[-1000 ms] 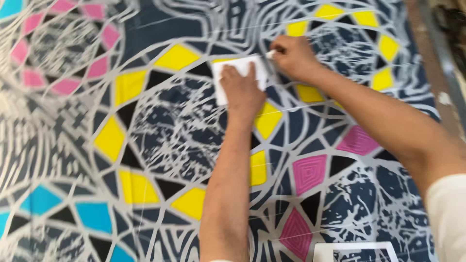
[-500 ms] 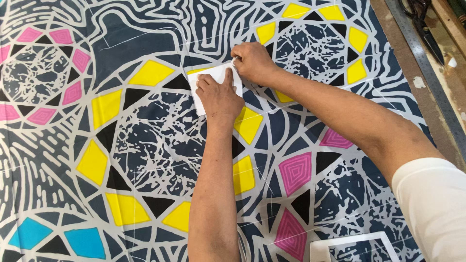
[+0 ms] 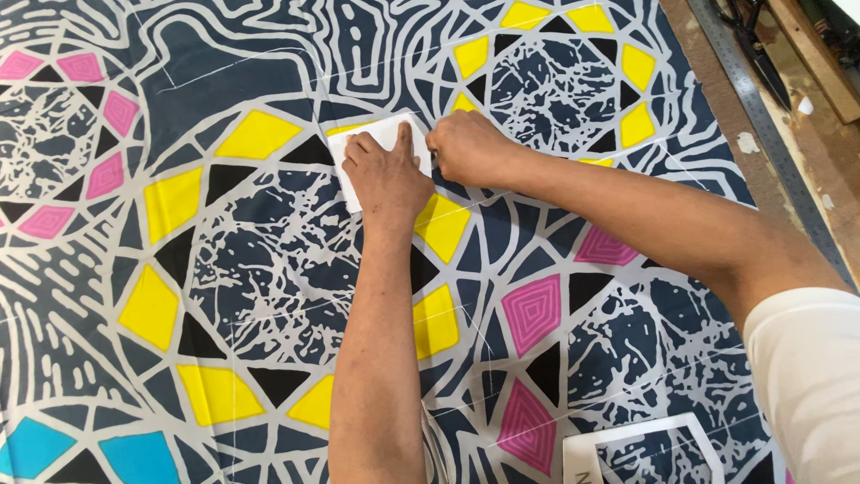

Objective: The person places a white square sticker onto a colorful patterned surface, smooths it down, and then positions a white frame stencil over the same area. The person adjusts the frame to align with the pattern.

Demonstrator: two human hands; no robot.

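A large patterned cloth (image 3: 269, 269) in dark blue, grey, yellow, pink and cyan covers the table. A small white card template (image 3: 376, 136) lies flat on it near the top middle. My left hand (image 3: 387, 175) presses down on the card with fingers spread. My right hand (image 3: 468, 148) is closed in a fist at the card's right edge; whatever it grips is hidden inside the fingers. Thin chalk lines (image 3: 233, 67) run across the cloth to the left of the card.
A white frame-shaped template (image 3: 640, 439) lies on the cloth at the bottom right. Along the right side, a long metal ruler (image 3: 770, 143) rests on the bare wooden table edge (image 3: 833, 170), with dark scissors (image 3: 757, 49) at the top right.
The view has shifted, so the hands and card sit lower and more central. My right hand has moved down along the card's right edge. My left hand stays pressed on the card.
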